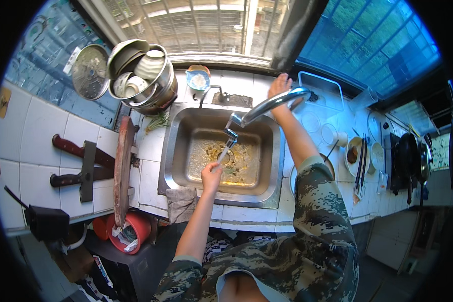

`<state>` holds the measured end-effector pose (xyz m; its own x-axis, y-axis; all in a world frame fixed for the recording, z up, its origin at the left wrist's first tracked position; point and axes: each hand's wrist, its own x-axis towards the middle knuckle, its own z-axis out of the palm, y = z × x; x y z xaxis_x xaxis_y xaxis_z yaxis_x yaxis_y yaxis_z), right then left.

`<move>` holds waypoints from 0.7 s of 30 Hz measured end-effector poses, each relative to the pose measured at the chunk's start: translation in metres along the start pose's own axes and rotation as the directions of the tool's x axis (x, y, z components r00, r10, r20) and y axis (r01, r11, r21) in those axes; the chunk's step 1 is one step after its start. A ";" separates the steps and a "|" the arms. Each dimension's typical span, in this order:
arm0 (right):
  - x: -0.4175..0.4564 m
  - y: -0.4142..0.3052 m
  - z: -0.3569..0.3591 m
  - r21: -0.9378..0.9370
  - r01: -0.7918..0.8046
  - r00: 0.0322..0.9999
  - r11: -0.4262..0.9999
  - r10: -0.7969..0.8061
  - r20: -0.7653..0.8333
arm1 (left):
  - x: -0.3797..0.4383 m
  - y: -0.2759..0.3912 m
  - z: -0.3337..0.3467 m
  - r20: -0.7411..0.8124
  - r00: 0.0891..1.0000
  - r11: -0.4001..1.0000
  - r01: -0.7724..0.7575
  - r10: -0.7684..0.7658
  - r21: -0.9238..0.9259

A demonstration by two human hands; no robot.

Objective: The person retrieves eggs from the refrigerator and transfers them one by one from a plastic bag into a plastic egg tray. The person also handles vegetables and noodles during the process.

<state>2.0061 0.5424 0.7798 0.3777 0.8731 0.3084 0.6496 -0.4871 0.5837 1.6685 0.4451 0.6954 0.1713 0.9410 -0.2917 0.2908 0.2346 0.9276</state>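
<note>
A stainless steel sink (pixel 275 158) lies before me, with yellowish bits and a scrap of green over its floor. From the chrome faucet (pixel 271 104), through a jointed swivel spout (pixel 230 136), water runs down onto my left hand (pixel 211 176). That hand hangs over the basin with curled fingers; whether it holds anything is unclear. My right hand (pixel 280 88) reaches behind the faucet neck, fingers raised beside the faucet's rear end. The neck hides part of that hand, so its contact cannot be made out. A grey-brown cloth (pixel 182 204) drapes over the sink's front left corner.
At left stand a pot of bowls (pixel 143 75), an upright cutting board (pixel 122 170) and two racked knives (pixel 75 179). A clear plastic bin (pixel 324 90), a plate with food (pixel 356 160) and chopsticks (pixel 361 162) sit at right. Below is a red bin (pixel 137 230).
</note>
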 end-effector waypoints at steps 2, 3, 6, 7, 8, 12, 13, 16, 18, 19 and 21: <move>0.010 0.010 0.002 -0.067 0.176 0.934 0.982 -0.145 0.326 | -0.007 0.009 -0.007 -0.032 0.998 0.991 -0.053 0.057 0.124; 0.017 0.016 0.013 -0.066 0.255 0.843 0.965 -0.189 0.503 | -0.010 0.015 -0.006 -0.032 0.996 0.987 -0.076 0.081 0.145; 0.014 0.010 -0.003 -0.077 0.266 0.826 0.961 -0.185 0.532 | -0.022 0.032 -0.019 -0.086 0.991 0.973 -0.086 0.107 0.215; 0.012 0.011 -0.008 -0.090 0.246 0.846 0.965 -0.168 0.505 | -0.023 0.030 -0.023 -0.096 0.988 0.971 -0.099 0.123 0.219; 0.010 0.011 -0.013 -0.100 0.243 0.860 0.965 -0.166 0.483 | -0.022 0.027 -0.026 -0.105 0.985 0.968 -0.113 0.139 0.224; 0.011 0.023 -0.004 -0.037 0.259 0.841 0.965 -0.206 0.501 | -0.027 0.032 -0.029 -0.136 0.986 0.969 -0.063 0.097 0.240; 0.012 0.024 0.000 -0.014 0.268 0.834 0.963 -0.224 0.504 | -0.027 0.034 -0.029 -0.137 0.986 0.968 -0.061 0.097 0.244; 0.023 0.023 0.009 0.050 0.289 0.822 0.956 -0.275 0.499 | -0.032 0.035 -0.033 -0.127 0.986 0.961 -0.068 0.105 0.267; 0.026 0.018 0.014 0.088 0.300 0.813 0.950 -0.303 0.498 | -0.036 0.030 -0.037 -0.132 0.982 0.943 -0.089 0.137 0.321; 0.027 0.017 0.015 0.100 0.308 0.811 0.946 -0.317 0.491 | -0.034 0.012 -0.037 -0.157 0.969 0.940 -0.133 0.189 0.315; 0.027 -0.008 0.026 0.150 0.260 0.782 0.954 -0.300 0.546 | -0.045 0.012 -0.049 -0.151 0.980 0.959 -0.084 0.128 0.270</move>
<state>2.0284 0.5694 0.7636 0.4612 0.8181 -0.3436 0.8170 -0.2405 0.5241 1.6183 0.4174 0.7315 0.0628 0.9893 -0.1320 0.5189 0.0806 0.8511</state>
